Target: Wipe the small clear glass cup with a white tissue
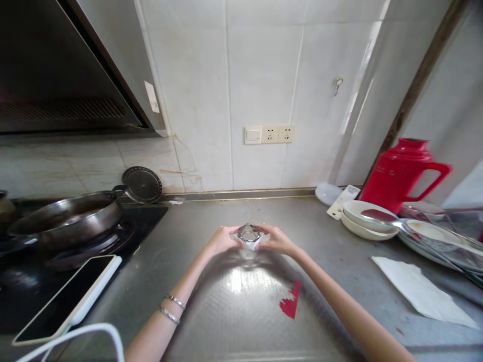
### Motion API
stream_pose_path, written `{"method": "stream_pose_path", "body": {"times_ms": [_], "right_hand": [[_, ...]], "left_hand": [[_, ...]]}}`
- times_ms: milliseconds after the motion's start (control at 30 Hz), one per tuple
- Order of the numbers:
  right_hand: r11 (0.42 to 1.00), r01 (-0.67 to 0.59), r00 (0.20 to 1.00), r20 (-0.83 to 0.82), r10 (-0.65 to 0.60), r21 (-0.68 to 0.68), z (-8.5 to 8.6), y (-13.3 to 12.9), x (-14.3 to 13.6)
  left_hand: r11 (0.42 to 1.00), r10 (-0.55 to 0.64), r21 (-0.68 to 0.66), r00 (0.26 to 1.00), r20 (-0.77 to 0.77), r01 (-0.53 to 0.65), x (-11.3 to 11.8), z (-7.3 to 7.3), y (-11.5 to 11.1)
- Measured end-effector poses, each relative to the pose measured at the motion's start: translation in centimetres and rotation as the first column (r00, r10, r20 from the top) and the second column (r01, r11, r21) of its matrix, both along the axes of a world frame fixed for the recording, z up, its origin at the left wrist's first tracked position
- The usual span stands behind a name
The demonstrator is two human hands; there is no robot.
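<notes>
Here, red patch (290,301): on the bench (222,334), lower centre-right of the frame.
Grip: left hand (222,240) and right hand (278,240) pinching the clear object (249,234) between them.
Clear object: lower middle.
Red thermos (394,173): right side.

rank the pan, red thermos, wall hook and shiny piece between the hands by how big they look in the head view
1. Pan and red thermos: too close to rank
2. Shiny piece, partly covered by fingers
3. Wall hook
</notes>
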State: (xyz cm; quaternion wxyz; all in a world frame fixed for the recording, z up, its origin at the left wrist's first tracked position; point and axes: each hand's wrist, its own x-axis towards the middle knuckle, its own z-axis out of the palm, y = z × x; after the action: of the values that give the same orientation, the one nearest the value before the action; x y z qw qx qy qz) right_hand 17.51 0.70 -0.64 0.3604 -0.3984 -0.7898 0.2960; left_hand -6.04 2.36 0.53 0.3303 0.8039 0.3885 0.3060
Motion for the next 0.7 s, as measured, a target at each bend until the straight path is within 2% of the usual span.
{"method": "stream_pose_path", "body": {"times_ms": [100, 200, 300, 700], "right_hand": [[1.0, 0.02, 1.0, 0.004, -0.019, -0.021, -0.5, -0.5, 1.7], [0.998, 0.049, 0.999, 0.012, -0.048, -0.031, -0.7, -0.9, 2.5], [0.996, 0.07, 0.998, 0.013, -0.069, -0.058, -0.9, -1.0, 2.5], [0.995, 0.015, 1.0, -0.014, -0.016, -0.099, -1.8, -0.9, 2.4]], "left_hand": [[1.0, -0.023, -0.018, 1.0, 0.008, 0.023, 1.8, -0.7, 0.2], [0.999, -0.025, -0.03, 1.0, -0.007, 0.024, 2.5, -1.1, 0.2], [0.999, -0.034, -0.043, 0.999, -0.016, 0.033, 2.5, -1.4, 0.1], [0.997, -0.028, -0.07, 0.998, -0.054, 0.024, 2.6, -3.0, 0.1]]}}
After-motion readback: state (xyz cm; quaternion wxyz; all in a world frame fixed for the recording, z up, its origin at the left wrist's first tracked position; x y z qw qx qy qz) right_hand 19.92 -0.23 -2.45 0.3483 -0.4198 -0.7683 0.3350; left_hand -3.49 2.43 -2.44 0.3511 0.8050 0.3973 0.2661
